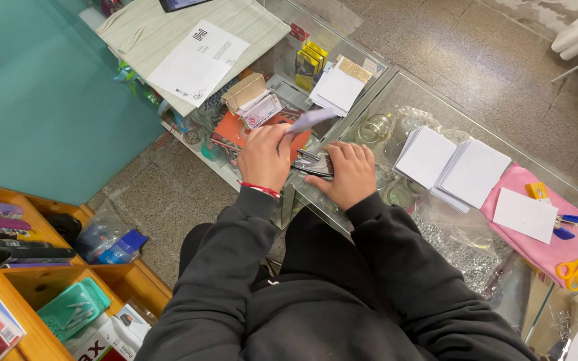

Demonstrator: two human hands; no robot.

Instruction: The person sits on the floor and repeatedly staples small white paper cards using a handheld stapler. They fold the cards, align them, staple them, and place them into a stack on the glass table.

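My left hand (265,155), with a red thread at the wrist, pinches a small pale slip of paper (310,120) and lifts it above the glass counter (396,87). My right hand (348,172) lies flat on the counter and presses down a small stack of silvery grey cards (316,162) between the two hands. Both arms wear dark sleeves.
Two white paper stacks (453,164) lie to the right, beside a pink folder (536,234) with a white slip, blue clips and yellow scissors (572,273). A printed sheet (199,61) rests on a striped mat at the back. Wooden shelves (28,281) stand at the left.
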